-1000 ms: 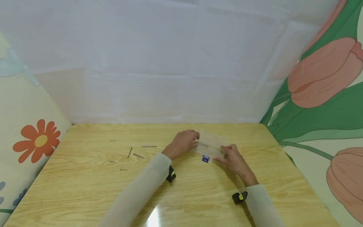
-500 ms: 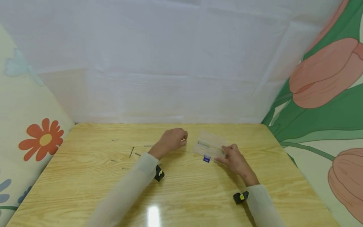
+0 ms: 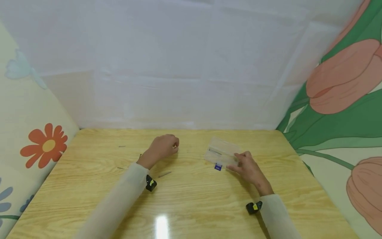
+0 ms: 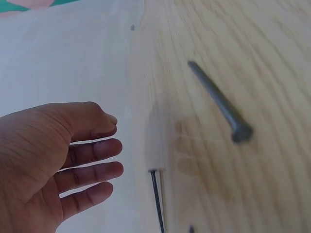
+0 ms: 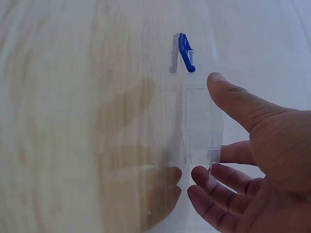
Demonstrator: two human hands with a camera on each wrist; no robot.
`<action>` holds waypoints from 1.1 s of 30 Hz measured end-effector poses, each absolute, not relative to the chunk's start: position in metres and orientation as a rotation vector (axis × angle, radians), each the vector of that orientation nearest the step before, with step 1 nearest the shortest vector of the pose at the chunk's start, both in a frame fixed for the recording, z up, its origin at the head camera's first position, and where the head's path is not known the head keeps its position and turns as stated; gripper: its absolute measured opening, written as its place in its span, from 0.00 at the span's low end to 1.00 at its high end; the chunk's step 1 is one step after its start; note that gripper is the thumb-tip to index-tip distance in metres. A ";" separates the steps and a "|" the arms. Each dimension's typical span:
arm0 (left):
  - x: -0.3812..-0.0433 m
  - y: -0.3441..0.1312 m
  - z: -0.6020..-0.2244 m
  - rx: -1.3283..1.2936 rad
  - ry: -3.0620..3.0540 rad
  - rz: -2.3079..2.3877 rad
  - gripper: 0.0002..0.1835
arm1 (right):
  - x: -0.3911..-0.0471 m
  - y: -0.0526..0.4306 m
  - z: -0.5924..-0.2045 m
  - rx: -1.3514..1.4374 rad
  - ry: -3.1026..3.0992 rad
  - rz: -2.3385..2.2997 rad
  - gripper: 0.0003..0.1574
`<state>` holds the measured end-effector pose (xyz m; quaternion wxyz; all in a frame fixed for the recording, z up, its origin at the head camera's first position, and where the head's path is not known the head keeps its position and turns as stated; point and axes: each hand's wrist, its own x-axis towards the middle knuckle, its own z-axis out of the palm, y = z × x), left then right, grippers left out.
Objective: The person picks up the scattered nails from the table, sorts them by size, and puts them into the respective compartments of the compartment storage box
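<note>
My left hand (image 3: pixel 162 146) hovers over the table left of the box, its fingers loosely bent and holding nothing. Below it in the left wrist view lie a thick nail (image 4: pixel 216 96) and a thinner nail (image 4: pixel 156 199). My right hand (image 3: pixel 247 169) grips the right end of a clear plastic box (image 3: pixel 225 146), thumb at the near side and fingers at the far side. A blue clasp (image 3: pixel 218 167) sits at the box's front edge, also showing as a blue clasp (image 5: pixel 185 52) in the right wrist view. One nail (image 3: pixel 215 151) lies within the box.
On the wooden table (image 3: pixel 197 205), a nail (image 3: pixel 164 174) lies just right of the left wrist. Small nails (image 3: pixel 122 146) lie farther left, some hidden by the left arm. A white sheet (image 3: pixel 155 66) hangs behind the table.
My left hand has withdrawn leftward from the box to above the loose nails, exposing the nail in the box. Its sleeve has uncovered another nail. The right hand stays at the box.
</note>
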<state>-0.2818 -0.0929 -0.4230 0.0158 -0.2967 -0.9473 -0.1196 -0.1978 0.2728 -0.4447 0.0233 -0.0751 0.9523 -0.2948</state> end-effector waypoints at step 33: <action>-0.273 -0.150 -0.434 -0.729 -3.120 -0.464 0.12 | -0.200 0.273 -0.446 -0.210 2.949 -0.854 0.51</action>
